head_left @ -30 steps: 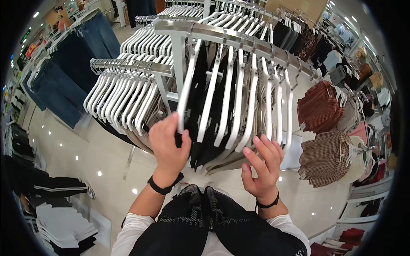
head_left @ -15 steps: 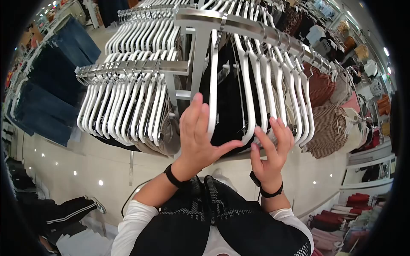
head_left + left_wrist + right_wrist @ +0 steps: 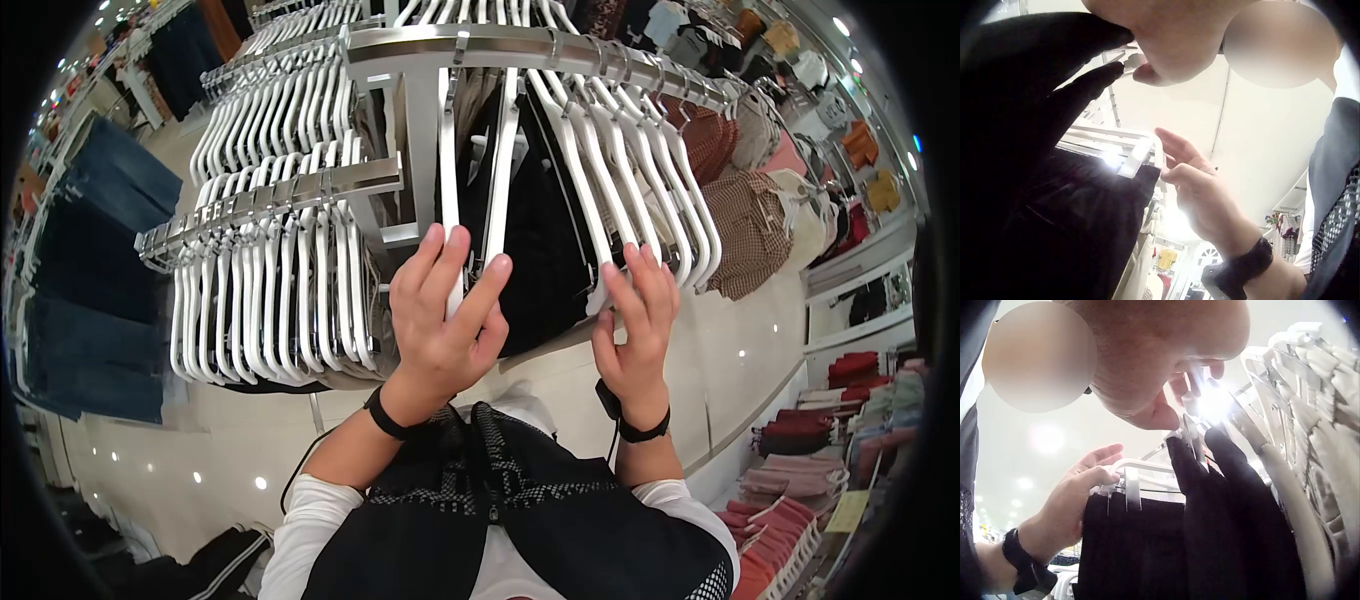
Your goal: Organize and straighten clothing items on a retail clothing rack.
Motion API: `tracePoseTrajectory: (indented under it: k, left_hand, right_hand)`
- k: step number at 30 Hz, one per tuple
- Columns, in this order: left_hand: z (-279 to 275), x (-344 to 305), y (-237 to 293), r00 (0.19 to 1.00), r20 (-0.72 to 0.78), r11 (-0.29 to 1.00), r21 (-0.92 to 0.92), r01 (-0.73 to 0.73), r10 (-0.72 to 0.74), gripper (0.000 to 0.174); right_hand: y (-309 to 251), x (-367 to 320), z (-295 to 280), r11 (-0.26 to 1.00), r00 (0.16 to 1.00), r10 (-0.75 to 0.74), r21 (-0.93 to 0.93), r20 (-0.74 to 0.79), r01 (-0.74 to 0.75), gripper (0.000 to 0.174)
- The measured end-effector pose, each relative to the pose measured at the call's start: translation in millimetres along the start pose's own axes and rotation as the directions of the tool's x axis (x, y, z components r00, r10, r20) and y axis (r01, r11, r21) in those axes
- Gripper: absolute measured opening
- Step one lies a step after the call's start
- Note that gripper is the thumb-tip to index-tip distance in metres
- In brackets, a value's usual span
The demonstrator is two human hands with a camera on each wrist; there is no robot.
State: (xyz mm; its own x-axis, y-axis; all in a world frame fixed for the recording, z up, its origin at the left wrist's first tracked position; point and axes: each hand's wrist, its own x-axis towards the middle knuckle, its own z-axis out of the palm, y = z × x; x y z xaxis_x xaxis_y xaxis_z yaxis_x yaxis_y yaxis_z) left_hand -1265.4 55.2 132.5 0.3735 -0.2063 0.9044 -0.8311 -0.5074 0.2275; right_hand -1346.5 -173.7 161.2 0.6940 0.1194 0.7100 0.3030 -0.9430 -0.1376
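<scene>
White clip hangers [image 3: 505, 170] hang from a metal rail, several of them bearing dark or beige bottoms. My left hand [image 3: 440, 325] is at the front ends of two hangers at the rail's left, its index finger and thumb about one end. In the right wrist view that thumb lies at a hanger's end, beside a silver clip [image 3: 1133, 492] on a black garment [image 3: 1132, 550]. With thumb and fingers, my right hand [image 3: 642, 325] pinches a white hanger end [image 3: 597, 298] farther right. Between the hands, black garments [image 3: 540, 240] hang in a wider gap.
The metal rail [image 3: 450, 47] crosses above the hangers. A lower rail [image 3: 290, 195] full of white hangers stands at left, with jeans [image 3: 85, 335] beyond. Checked garments [image 3: 745, 220] hang at right. Folded red clothes [image 3: 770, 530] fill shelves at lower right.
A hanger has slid left along the rail toward the leftmost one, and the gap to its right has widened. My left thumb has drawn in. The right hand stays by the right-hand hangers.
</scene>
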Motion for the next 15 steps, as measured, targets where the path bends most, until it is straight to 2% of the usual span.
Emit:
tracePoseTrajectory:
  k: [3, 6, 7, 10, 12, 15]
  left_hand:
    - [-2, 4, 8, 0.999, 0.044, 1.000, -0.020, 0.015, -0.015, 0.053]
    - [0, 6, 18, 0.993, 0.108, 0.997, -0.049, 0.058, -0.053, 0.074]
    - [5, 5, 18, 0.994, 0.108, 0.999, -0.028, 0.038, -0.035, 0.081]
    - [12, 3, 14, 1.000, 0.025, 0.999, -0.048, 0.006, -0.005, 0.073]
    - [8, 2, 7, 0.999, 0.023, 0.999, -0.024, 0.042, -0.042, 0.060]
    - [4, 1, -2, 0.999, 0.006, 0.998, -0.040, 0.053, -0.052, 0.060]
  right_hand:
    - [-6, 5, -1, 0.999, 0.999, 0.043, -0.024, -0.027, -0.044, 0.060]
    - [-17, 13, 1, 0.998, 0.997, 0.057, -0.037, -0.049, -0.059, 0.070]
    - [-22, 16, 3, 0.997, 0.996, 0.061, -0.045, -0.062, -0.064, 0.079]
    - [-28, 19, 4, 0.994, 0.997, 0.072, -0.074, -0.040, -0.075, 0.079]
    - [-31, 17, -2, 0.995, 0.997, 0.072, -0.074, -0.024, -0.074, 0.068]
    - [-27, 10, -6, 0.992, 0.995, 0.098, -0.070, -0.033, -0.100, 0.056]
